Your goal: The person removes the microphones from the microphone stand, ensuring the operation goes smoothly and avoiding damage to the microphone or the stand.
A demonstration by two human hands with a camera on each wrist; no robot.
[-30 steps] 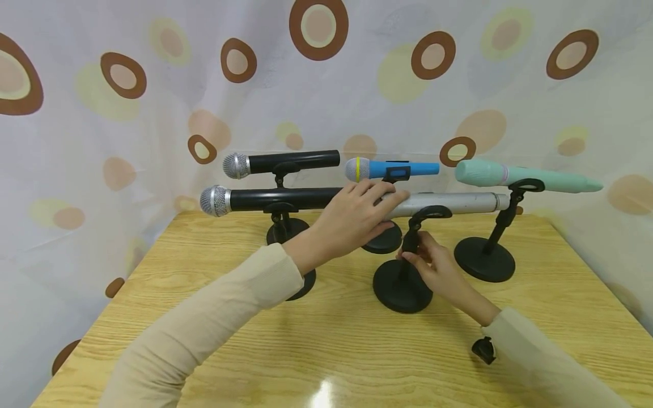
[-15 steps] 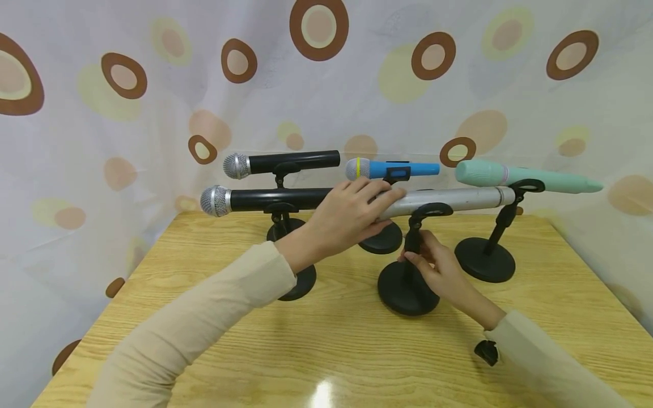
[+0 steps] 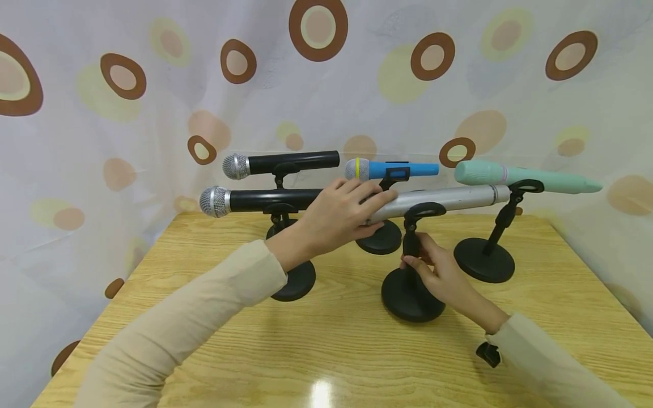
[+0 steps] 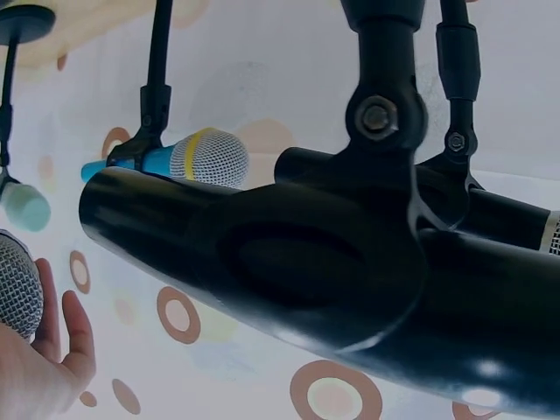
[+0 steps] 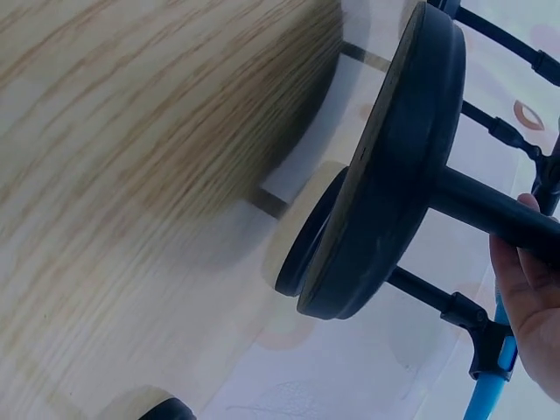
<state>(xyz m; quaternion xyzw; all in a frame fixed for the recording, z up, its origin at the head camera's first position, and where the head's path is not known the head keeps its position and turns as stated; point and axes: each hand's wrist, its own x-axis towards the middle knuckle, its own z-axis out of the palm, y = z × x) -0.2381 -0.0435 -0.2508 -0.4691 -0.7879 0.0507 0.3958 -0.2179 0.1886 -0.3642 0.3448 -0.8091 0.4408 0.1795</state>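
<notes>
My left hand (image 3: 342, 215) grips a silver microphone (image 3: 454, 199) near its head end, fingers curled over the top. Its mesh head (image 4: 16, 289) shows beside my fingers in the left wrist view and is hidden by the hand in the head view. With thumb and fingers, my right hand (image 3: 441, 269) pinches the upright of a black desk microphone stand (image 3: 413, 296). The stand's clip (image 3: 425, 211) overlaps the silver barrel; I cannot tell whether the barrel sits in it. In the right wrist view, the stand's round base (image 5: 394, 166) casts a shadow on the wood.
Stands around my hands hold a near black microphone (image 3: 275, 200), a far black microphone (image 3: 291, 162), a blue microphone (image 3: 408, 169) and a mint-green microphone (image 3: 541, 178). They stand on a wooden table (image 3: 229, 362) before a spotted cloth (image 3: 306, 102). A small black object (image 3: 488, 354) is at my right cuff.
My left hand has shifted left along with the silver microphone, which now slopes up to the right. My right hand has drawn the stand toward me and slightly right.
</notes>
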